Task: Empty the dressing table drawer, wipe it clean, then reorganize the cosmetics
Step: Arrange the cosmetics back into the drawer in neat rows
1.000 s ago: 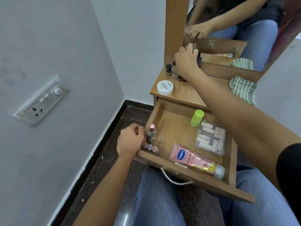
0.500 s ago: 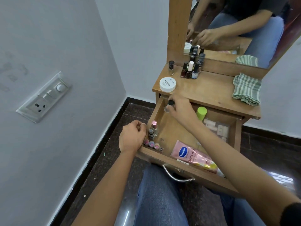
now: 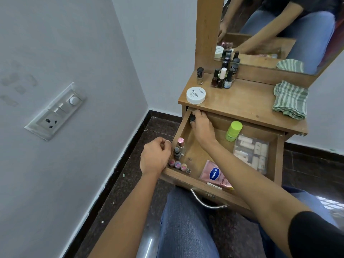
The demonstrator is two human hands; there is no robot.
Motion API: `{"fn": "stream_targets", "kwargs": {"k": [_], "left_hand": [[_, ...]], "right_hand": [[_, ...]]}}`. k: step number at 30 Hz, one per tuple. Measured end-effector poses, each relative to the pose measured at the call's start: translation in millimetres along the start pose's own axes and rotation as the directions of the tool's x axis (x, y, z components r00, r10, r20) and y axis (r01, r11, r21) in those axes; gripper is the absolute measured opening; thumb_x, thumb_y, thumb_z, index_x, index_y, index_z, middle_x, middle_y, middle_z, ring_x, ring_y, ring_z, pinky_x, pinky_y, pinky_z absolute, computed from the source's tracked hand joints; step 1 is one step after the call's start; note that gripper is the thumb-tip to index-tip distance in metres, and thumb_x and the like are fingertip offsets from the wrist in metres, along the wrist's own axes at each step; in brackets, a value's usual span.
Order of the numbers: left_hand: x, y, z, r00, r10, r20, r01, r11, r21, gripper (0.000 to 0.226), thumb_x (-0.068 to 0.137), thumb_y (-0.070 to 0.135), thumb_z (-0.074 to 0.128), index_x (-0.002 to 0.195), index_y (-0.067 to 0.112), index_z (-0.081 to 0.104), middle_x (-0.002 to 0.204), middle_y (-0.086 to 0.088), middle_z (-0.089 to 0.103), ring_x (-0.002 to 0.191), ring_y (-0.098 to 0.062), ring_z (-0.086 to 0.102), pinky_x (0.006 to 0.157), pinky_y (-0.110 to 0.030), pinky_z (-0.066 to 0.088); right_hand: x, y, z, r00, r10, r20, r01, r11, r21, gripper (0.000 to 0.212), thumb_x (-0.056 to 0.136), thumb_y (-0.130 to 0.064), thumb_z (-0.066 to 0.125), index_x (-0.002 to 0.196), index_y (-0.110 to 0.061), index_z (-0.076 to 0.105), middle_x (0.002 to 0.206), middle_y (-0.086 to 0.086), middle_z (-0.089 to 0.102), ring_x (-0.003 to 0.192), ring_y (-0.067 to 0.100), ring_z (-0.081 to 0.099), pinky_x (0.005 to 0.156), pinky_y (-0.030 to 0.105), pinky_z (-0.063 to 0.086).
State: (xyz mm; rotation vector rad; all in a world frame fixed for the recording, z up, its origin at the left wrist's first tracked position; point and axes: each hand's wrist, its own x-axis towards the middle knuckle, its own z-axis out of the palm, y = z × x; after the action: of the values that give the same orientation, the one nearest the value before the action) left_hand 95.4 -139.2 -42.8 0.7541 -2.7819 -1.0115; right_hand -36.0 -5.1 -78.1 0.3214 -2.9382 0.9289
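The wooden drawer of the dressing table stands pulled out. My right hand reaches into its back left corner and holds a small black-capped bottle. My left hand grips the drawer's front left rim. Inside lie small nail polish bottles and pink-capped tubes along the left side, a pink Vaseline tube, a green-capped bottle and a clear box of lipsticks. On the tabletop stand several nail polish bottles, one lone bottle and a white jar.
A folded green striped cloth lies on the right of the tabletop. A mirror rises behind it. A grey wall with a socket panel runs close on the left. My knees in jeans sit under the drawer's metal handle.
My right hand took a bottle from the group by the mirror and carried it down into the drawer's back left corner. My left hand stayed on the drawer rim.
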Motion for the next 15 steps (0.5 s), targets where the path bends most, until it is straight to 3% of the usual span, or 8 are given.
{"fn": "stream_targets", "kwargs": {"k": [5,10,15], "left_hand": [[0,-1,0,1.0,0.004,0.002,-0.004,1.0,-0.01,0.022,0.094,0.037,0.05,0.087,0.023,0.065,0.071,0.007,0.064,0.068,-0.011,0.061,0.066,-0.032,0.053],[-1,0,-1,1.0,0.004,0.001,-0.004,1.0,-0.007,0.022,0.095,0.037,0.05,0.087,0.023,0.065,0.071,0.007,0.064,0.067,-0.01,0.06,0.065,-0.031,0.052],[-1,-1,0,1.0,0.003,0.001,-0.003,1.0,-0.008,0.022,0.095,0.037,0.05,0.087,0.023,0.065,0.069,0.007,0.063,0.066,-0.011,0.061,0.064,-0.03,0.052]], "right_hand": [[-4,5,3,0.997,0.057,-0.055,-0.057,0.998,0.005,0.02,0.093,-0.007,0.052,0.112,-0.003,0.047,0.116,0.019,0.052,0.093,0.044,0.058,0.071,0.047,0.049],[-10,13,-3,0.996,0.078,-0.035,-0.077,0.997,0.021,0.021,0.09,-0.008,0.058,0.108,-0.003,0.047,0.113,0.018,0.053,0.094,0.042,0.058,0.073,0.047,0.049],[-27,25,-9,0.989,-0.137,-0.049,0.139,0.99,0.026,0.011,0.089,-0.01,0.054,0.099,-0.008,0.049,0.1,0.011,0.056,0.083,0.034,0.059,0.067,0.046,0.051]]}}
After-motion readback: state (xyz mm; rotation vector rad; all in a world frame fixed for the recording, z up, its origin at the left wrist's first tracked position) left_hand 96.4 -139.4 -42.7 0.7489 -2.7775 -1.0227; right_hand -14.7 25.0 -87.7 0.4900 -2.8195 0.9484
